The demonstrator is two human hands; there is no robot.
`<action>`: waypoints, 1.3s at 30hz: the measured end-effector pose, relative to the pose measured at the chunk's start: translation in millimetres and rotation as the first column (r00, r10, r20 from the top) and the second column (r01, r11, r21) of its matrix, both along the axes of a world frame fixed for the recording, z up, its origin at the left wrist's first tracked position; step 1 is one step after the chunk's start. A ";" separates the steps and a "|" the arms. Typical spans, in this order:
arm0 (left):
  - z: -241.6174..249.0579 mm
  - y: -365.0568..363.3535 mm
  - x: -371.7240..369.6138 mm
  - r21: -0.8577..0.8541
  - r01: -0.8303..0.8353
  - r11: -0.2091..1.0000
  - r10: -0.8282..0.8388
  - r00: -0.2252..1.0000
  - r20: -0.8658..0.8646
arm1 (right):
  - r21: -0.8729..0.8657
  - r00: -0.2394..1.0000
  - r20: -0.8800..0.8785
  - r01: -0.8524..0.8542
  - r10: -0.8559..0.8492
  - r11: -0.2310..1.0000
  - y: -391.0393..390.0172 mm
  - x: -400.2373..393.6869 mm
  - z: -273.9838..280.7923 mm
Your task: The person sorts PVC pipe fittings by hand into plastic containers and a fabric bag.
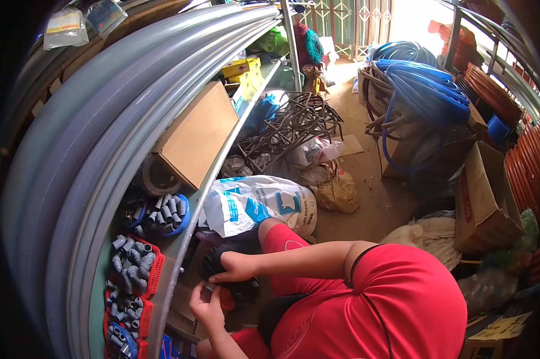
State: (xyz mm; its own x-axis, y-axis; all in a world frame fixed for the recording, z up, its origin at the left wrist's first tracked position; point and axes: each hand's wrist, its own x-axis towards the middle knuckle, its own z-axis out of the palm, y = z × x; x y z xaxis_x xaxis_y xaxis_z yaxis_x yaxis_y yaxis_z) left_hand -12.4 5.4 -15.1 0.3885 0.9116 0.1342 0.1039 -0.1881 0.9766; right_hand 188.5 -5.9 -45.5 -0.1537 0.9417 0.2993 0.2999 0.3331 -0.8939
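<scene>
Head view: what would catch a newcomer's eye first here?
Long grey pipes sweep across the left side above a shelf with red baskets of grey pipe fittings. At bottom centre the left hand and right hand meet over a black object below the shelf; what it is cannot be told. Blue hose coils lie at the upper right.

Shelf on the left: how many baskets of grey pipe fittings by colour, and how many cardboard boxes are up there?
Red baskets of grey fittings: 2
Blue basket of grey fittings: 1
Cardboard box: 1
Total: 4
</scene>
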 end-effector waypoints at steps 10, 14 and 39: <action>24.4 1.7 5.6 0.475 0.001 0.880 -0.013 1.000 0.022 | -0.185 0.985 -0.047 0.156 -0.167 0.970 -11.4 -7.7 35.3; -16.7 11.2 3.8 0.058 -0.135 0.989 0.126 0.983 0.136 | -0.002 0.979 -0.108 0.174 -0.174 0.985 -13.6 -31.8 13.3; 6.2 2.5 -7.8 0.022 0.080 0.997 -0.067 0.932 -0.355 | 0.503 0.864 0.455 -0.448 0.215 0.739 -30.1 12.0 111.9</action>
State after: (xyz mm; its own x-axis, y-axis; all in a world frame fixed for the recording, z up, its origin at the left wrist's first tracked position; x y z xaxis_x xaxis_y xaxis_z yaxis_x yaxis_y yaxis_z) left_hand -20.2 7.9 -8.8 0.4827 0.8758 0.0076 0.4260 -0.2423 0.8716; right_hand 200.6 -36.0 66.4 -0.6233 0.4720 0.6234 0.3138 0.8812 -0.3535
